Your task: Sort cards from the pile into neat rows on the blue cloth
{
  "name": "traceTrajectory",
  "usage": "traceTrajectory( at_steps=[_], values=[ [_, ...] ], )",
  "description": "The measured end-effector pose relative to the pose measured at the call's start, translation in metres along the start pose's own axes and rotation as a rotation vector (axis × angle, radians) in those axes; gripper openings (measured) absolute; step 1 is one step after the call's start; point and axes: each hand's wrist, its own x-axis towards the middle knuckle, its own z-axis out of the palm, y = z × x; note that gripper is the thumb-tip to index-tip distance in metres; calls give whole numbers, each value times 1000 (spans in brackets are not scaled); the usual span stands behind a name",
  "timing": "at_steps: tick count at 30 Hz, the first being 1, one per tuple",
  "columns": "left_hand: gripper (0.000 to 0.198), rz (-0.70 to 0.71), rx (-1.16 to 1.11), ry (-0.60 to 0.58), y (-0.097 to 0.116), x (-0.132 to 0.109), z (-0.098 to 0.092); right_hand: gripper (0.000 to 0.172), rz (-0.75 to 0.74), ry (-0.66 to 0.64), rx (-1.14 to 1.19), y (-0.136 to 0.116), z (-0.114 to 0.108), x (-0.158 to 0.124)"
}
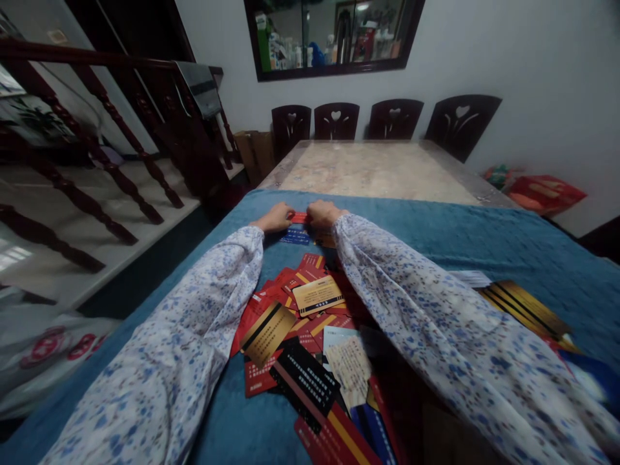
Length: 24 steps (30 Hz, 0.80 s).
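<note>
Far out over the blue cloth, my left hand (275, 218) and my right hand (324, 214) have closed fingers at the two ends of a small red card (299, 218). Just below it on the cloth lies a blue card (295, 236), and an orange-brown card (325, 241) is partly hidden by my right wrist. Nearer me, between my sleeved forearms, spreads a loose pile of plastic cards. In it are a gold card (269, 332), a cream-gold card (318, 296), a black card (306, 381) and many red ones. My right sleeve covers part of the pile.
The blue cloth (484, 242) covers the near part of a stone-topped table (387, 169). More gold cards (526, 307) lie right of my right arm. Dark chairs (336, 121) line the far end; a wooden railing (111, 155) and plastic bag (53, 349) are left.
</note>
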Motion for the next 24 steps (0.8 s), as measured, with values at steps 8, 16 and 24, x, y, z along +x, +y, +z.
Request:
traceTrajectory(
  at_steps=[8, 16, 24],
  values=[
    [39, 15, 6, 38, 2, -7, 4, 37, -16, 58, -75, 2, -5, -16],
    [37, 37, -6, 84, 12, -20, -1, 35, -62, 120, -62, -3, -9, -35],
    [38, 44, -41, 126, 22, -50, -8, 34, -159, 174, -53, -18, -7, -63]
  ],
)
